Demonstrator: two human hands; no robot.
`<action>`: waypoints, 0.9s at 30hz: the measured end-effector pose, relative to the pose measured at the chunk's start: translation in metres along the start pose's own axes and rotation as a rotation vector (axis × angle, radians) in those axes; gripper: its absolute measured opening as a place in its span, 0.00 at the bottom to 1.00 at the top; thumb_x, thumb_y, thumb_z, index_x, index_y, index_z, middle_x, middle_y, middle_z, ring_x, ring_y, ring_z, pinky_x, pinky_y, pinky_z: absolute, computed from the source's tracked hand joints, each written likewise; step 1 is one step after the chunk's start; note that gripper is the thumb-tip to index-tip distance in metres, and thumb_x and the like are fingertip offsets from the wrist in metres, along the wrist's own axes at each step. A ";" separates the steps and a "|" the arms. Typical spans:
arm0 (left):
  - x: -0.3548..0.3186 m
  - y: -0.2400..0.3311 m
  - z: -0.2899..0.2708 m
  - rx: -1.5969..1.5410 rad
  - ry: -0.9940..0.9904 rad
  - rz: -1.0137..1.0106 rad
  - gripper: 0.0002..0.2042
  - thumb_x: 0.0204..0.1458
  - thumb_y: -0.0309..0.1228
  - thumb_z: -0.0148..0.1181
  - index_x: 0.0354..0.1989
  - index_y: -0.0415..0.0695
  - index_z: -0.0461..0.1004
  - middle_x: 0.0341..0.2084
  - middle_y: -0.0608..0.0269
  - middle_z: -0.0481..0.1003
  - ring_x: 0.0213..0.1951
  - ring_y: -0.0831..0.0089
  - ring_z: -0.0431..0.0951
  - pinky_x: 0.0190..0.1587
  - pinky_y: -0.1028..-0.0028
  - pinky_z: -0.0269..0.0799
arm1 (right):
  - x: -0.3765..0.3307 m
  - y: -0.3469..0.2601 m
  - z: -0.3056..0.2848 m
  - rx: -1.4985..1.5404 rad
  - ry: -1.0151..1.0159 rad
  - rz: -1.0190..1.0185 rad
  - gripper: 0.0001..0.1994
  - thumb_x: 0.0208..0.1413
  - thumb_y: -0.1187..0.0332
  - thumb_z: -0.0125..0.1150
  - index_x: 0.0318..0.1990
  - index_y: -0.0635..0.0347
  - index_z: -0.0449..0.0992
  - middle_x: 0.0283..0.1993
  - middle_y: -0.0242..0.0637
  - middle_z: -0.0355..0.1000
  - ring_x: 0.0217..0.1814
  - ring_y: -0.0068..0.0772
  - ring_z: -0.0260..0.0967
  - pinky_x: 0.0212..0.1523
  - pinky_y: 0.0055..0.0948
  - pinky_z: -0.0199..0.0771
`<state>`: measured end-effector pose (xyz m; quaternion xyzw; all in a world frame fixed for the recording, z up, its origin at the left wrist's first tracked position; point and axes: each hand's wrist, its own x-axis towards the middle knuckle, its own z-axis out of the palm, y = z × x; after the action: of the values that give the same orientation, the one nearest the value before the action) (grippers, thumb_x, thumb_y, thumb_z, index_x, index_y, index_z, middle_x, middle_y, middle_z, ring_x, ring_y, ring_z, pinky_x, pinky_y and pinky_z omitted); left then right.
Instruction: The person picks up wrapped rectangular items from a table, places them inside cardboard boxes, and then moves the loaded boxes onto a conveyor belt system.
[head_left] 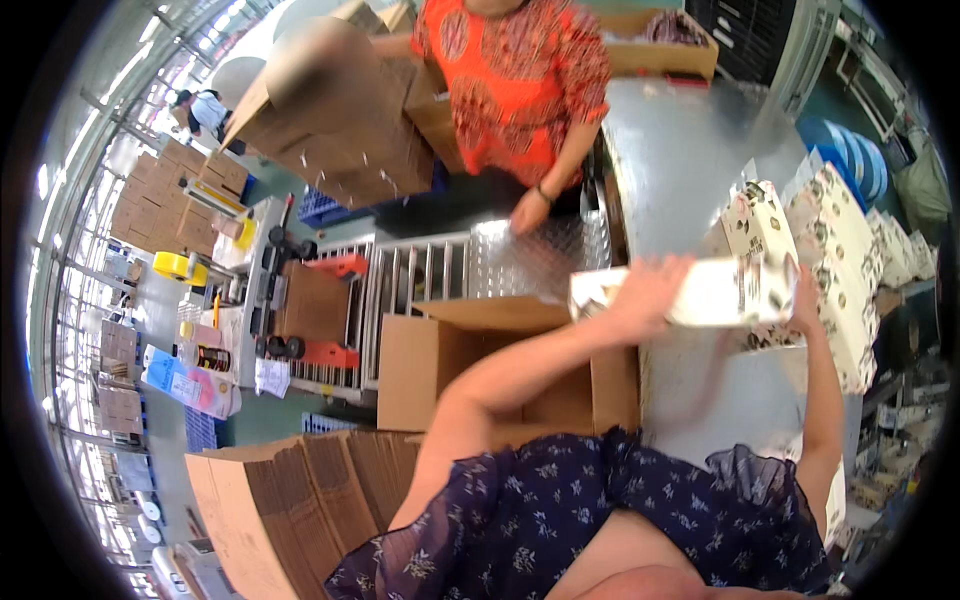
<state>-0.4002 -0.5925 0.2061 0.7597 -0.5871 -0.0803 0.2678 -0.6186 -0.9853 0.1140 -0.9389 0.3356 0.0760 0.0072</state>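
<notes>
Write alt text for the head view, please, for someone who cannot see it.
A left hand and right hand hold a pale patterned box near an open cardboard carton; opposite, a co-worker in orange stands beside a roller conveyor.

A co-worker in a patterned orange top [512, 95] stood opposite. Off left were a yellow tape roll [170, 265] and a pale bottle [187, 350]; a black cabinet [735, 42] (cut off by the upper edge) stood upper right.

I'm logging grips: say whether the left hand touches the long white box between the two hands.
Touching: the head view shows the left hand laid across the long white box, with no gap visible.
</notes>
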 end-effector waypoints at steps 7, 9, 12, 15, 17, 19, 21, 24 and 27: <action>-0.201 -0.061 -0.126 -0.874 -0.117 -0.343 0.40 0.47 0.31 0.70 0.67 0.38 0.54 0.61 0.48 0.59 0.66 0.52 0.58 0.68 0.59 0.53 | -0.080 -0.025 0.046 0.320 0.114 -0.071 0.59 0.21 0.68 0.80 0.70 0.50 0.54 0.67 0.45 0.60 0.70 0.51 0.55 0.64 0.50 0.59; -0.241 -0.076 -0.115 -0.442 -0.127 -0.282 0.36 0.47 0.28 0.69 0.64 0.37 0.58 0.57 0.46 0.65 0.63 0.48 0.61 0.66 0.58 0.56 | -0.087 -0.096 0.005 0.195 0.202 -0.035 0.53 0.23 0.69 0.80 0.66 0.51 0.60 0.63 0.41 0.65 0.67 0.49 0.58 0.60 0.49 0.62; -0.302 -0.149 -0.060 -0.134 -0.306 -0.426 0.33 0.41 0.22 0.65 0.59 0.38 0.60 0.55 0.48 0.66 0.56 0.45 0.65 0.56 0.51 0.64 | -0.107 -0.177 -0.053 0.137 0.376 -0.088 0.47 0.27 0.71 0.79 0.64 0.53 0.63 0.57 0.38 0.67 0.61 0.49 0.62 0.56 0.50 0.63; -0.326 -0.172 0.000 0.150 -0.459 -0.449 0.32 0.40 0.19 0.60 0.59 0.43 0.62 0.56 0.50 0.65 0.57 0.46 0.66 0.54 0.43 0.63 | -0.139 -0.251 -0.126 0.390 0.512 -0.248 0.46 0.30 0.70 0.80 0.64 0.55 0.63 0.57 0.41 0.68 0.61 0.50 0.63 0.60 0.46 0.62; -0.336 -0.188 0.063 0.227 -0.497 -0.487 0.31 0.42 0.23 0.62 0.59 0.43 0.61 0.56 0.50 0.65 0.59 0.45 0.65 0.54 0.44 0.64 | -0.162 -0.309 -0.168 0.757 0.362 -0.438 0.47 0.31 0.68 0.81 0.64 0.58 0.63 0.58 0.42 0.68 0.63 0.48 0.63 0.64 0.43 0.61; -0.341 -0.188 0.099 0.199 -0.532 -0.439 0.27 0.47 0.30 0.63 0.57 0.43 0.64 0.57 0.49 0.65 0.60 0.45 0.65 0.53 0.44 0.66 | -0.182 -0.359 -0.172 0.983 0.182 -0.630 0.48 0.32 0.62 0.83 0.64 0.61 0.62 0.59 0.44 0.67 0.65 0.45 0.62 0.66 0.41 0.61; -0.358 -0.192 0.132 0.175 -0.537 -0.406 0.25 0.49 0.34 0.63 0.56 0.41 0.65 0.57 0.47 0.67 0.59 0.46 0.67 0.54 0.46 0.67 | -0.189 -0.415 -0.143 1.037 0.027 -0.852 0.51 0.33 0.51 0.82 0.65 0.62 0.61 0.59 0.46 0.67 0.66 0.46 0.60 0.68 0.42 0.58; -0.369 -0.193 0.151 0.087 -0.672 -0.358 0.27 0.50 0.34 0.63 0.58 0.40 0.65 0.57 0.45 0.68 0.59 0.46 0.68 0.54 0.48 0.67 | -0.194 -0.483 -0.064 0.783 0.053 -1.000 0.36 0.40 0.51 0.75 0.56 0.56 0.67 0.42 0.42 0.69 0.48 0.45 0.65 0.45 0.43 0.62; -0.367 -0.192 0.167 -0.002 -0.870 -0.292 0.28 0.50 0.35 0.63 0.60 0.40 0.64 0.57 0.44 0.68 0.58 0.46 0.69 0.55 0.49 0.68 | -0.193 -0.526 0.040 0.461 0.046 -0.903 0.27 0.38 0.62 0.70 0.49 0.54 0.70 0.41 0.44 0.71 0.45 0.49 0.69 0.43 0.50 0.64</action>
<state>-0.4193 -0.2689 -0.1015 0.7298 -0.5318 -0.4293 -0.0172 -0.4391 -0.4543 0.0835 -0.9657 -0.0958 -0.0313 0.2393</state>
